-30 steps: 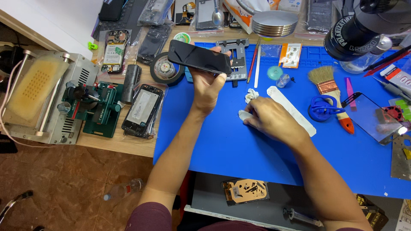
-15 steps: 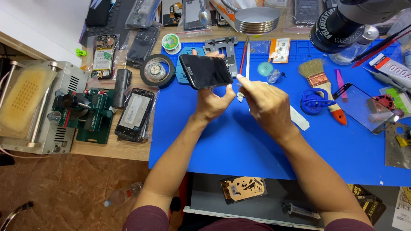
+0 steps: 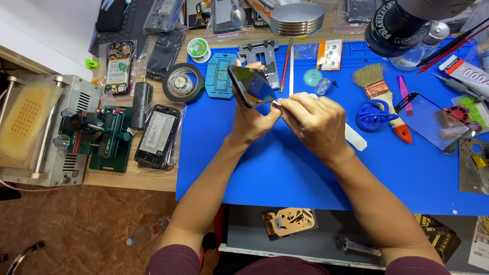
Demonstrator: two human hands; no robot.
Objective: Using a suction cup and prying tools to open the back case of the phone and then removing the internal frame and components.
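Head view: a repair bench is seen from above.
Phone (image 3: pixel 251 85): held tilted above the blue mat (image 3: pixel 305 173), dark glass up.
Left hand (image 3: pixel 250 118): fingers wrapped around the phone.
Right hand (image 3: pixel 313 122): fingertips pinched narrowly at the phone's lower right edge.
Brush (image 3: pixel 378 90): lying just right of the hands.
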